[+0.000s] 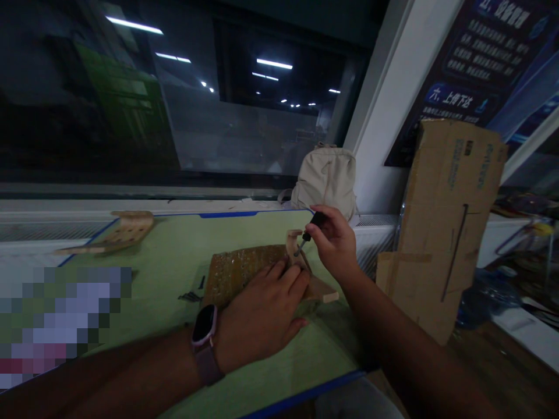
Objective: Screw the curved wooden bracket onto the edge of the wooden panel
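My right hand (334, 238) is closed round the black handle of a screwdriver (317, 220). The screwdriver's tip meets the face of a curved wooden piece (293, 247) with a hooked upper end. Over the lower part of that piece my left hand (262, 308) is laid, its fingers bearing on it and the thumb apart; part of the grip is hidden. A sheet of taped brown cardboard (236, 265) lies underneath. Left of the cardboard are several dark screws (190, 297) on the green table top (183, 244).
Another curved wooden piece (131, 230) with holes rests at the table's far left. A beige backpack (327, 177) stands by the window. Tall folded cardboard (449, 233) leans at the right, with a clear water bottle (484, 294) beside it. A blurred-out patch covers the left.
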`<state>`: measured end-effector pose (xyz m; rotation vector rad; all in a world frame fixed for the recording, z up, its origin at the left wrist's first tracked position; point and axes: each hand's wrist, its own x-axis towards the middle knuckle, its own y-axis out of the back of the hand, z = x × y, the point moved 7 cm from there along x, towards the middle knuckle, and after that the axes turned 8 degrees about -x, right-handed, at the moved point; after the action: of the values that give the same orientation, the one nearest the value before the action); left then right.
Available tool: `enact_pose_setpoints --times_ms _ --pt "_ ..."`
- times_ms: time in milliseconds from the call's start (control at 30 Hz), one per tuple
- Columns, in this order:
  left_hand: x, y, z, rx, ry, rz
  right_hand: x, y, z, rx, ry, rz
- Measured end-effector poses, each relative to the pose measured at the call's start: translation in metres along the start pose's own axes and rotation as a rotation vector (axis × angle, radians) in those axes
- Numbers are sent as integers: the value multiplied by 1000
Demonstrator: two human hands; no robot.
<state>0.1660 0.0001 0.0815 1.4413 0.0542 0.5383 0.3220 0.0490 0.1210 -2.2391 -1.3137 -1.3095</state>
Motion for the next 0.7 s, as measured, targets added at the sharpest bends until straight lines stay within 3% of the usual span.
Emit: enact_pose_setpoints --times_ms 200,400,600,700 --pt "-1 1 0 10 -7 15 -1 -11 -4 168 -23 -112" --pt "-1 -1 0 24 -12 22 2 3 2 40 -32 89" --pt "0 0 0 12 -9 13 1 -3 -9 48 33 -58" --pt "1 -1 0 20 -8 14 0 -10 -6 164 -35 -102"
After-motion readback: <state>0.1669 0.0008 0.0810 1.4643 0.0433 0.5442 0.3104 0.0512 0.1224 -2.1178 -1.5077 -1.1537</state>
